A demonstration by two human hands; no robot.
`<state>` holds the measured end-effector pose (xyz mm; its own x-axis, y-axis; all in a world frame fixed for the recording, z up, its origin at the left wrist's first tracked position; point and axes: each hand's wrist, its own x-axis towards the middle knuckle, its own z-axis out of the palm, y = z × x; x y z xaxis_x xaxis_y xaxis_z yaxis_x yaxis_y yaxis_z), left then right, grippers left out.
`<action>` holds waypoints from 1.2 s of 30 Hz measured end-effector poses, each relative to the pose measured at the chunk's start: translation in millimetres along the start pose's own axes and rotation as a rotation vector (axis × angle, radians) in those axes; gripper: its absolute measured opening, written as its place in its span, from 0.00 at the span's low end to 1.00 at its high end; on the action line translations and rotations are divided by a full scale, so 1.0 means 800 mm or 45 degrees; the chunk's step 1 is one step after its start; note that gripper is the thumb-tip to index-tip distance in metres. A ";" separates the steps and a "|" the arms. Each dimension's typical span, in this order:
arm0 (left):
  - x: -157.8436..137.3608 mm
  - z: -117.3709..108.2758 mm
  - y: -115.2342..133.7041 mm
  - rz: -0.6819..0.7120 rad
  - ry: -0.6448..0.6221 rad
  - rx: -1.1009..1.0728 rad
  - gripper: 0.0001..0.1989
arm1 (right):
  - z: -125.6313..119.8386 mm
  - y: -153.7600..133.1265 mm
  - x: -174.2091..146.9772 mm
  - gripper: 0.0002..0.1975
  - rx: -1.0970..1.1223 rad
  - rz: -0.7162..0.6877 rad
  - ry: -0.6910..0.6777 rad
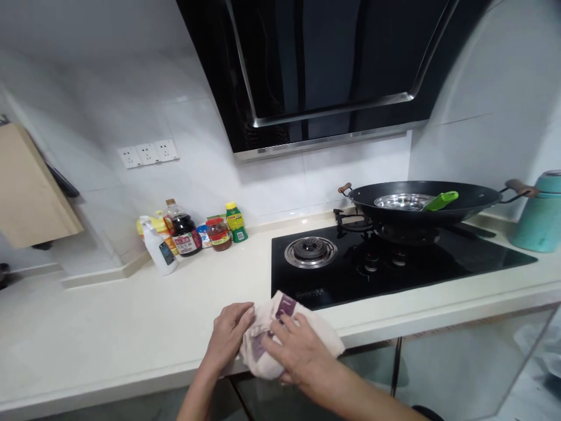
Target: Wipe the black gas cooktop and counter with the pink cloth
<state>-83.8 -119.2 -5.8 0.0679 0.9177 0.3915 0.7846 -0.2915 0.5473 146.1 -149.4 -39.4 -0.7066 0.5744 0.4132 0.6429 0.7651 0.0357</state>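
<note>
A pale cloth with purple patches (pixel 315 324) lies bunched at the counter's front edge, partly over the near-left corner of the black gas hob (pixel 333 292). My right hand (pixel 300 351) presses on top of it, fingers bent into the fabric. At the cloth's left side, my left hand (pixel 230 333) grips its edge with fingers held together; its fingertips are partly hidden. The hob's left burner (pixel 311 251) is bare. On the right burner sits a large black wok (pixel 473 204) holding a steel strainer-like dish (pixel 401 202) and a green-handled utensil (pixel 442 200).
Against the back wall stand a white spray bottle (pixel 160 248), a dark sauce bottle (pixel 186 234), a red-lidded jar (pixel 218 235) and a green bottle (pixel 236 225). A black range hood (pixel 333 70) overhangs the hob. A teal flask (pixel 539 216) stands at right; a cutting board (pixel 30 187) hangs at left.
</note>
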 end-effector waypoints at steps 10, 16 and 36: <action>0.002 0.004 0.001 -0.005 -0.026 0.103 0.25 | -0.061 0.225 -0.241 0.44 -0.070 0.558 0.102; 0.002 0.006 0.001 0.023 -0.021 0.155 0.23 | -0.095 0.344 -0.329 0.32 -0.166 0.880 0.279; -0.004 0.010 0.007 0.101 -0.023 0.248 0.17 | -0.061 0.106 -0.009 0.29 0.293 0.150 -0.185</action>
<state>-74.7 -121.8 -10.2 0.1441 0.8991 0.4133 0.8806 -0.3070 0.3609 220.5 -102.9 5.0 -0.6767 0.6861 0.2672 0.6508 0.7270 -0.2187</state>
